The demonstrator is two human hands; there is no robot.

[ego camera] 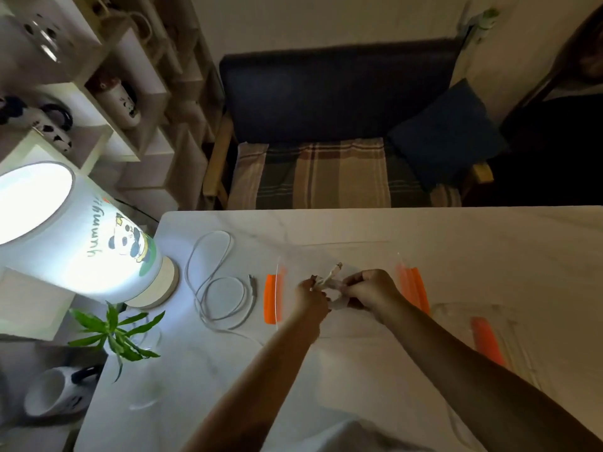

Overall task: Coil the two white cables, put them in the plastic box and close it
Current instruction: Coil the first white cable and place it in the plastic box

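Left hand point(311, 293) and right hand point(368, 290) pinching one bundled white cable point(329, 278) above the clear plastic box point(277, 288) with orange latches, second white cable point(222, 282) lying loosely looped on the table point(456, 243) left of the box, beside a lit lamp point(75, 236), clear lid point(489, 337) at right.

two bare arms show, with no sleeves on them down to the wrists. the left hand point(310, 296) and the right hand point(370, 293) wear no gloves. no rings or watch can be made out. a bit of white top point(352, 435) shows at the bottom edge.
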